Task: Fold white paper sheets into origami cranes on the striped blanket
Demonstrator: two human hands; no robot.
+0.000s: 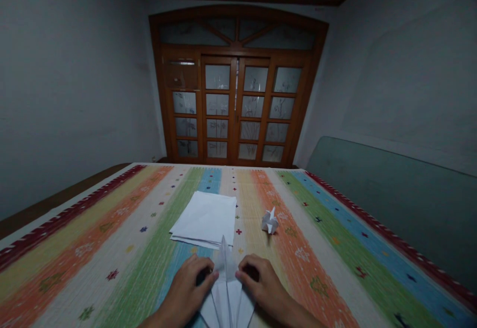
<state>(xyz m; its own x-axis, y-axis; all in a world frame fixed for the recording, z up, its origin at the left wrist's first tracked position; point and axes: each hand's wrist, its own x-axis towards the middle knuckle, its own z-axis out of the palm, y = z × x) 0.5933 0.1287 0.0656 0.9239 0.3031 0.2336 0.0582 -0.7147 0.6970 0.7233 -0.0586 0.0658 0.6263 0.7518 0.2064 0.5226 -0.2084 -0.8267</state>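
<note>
Pinching a folded paper point(226, 288) from either side, the left hand point(188, 288) and right hand point(261, 283) grasp it at the near edge of the striped cloth point(112, 288), its narrow point upright. Ahead lie a paper stack point(204, 218) and, further right, an origami figure point(270, 221).

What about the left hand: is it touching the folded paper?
Touching: the head view shows the left hand with its fingertips against the folded paper.
</note>
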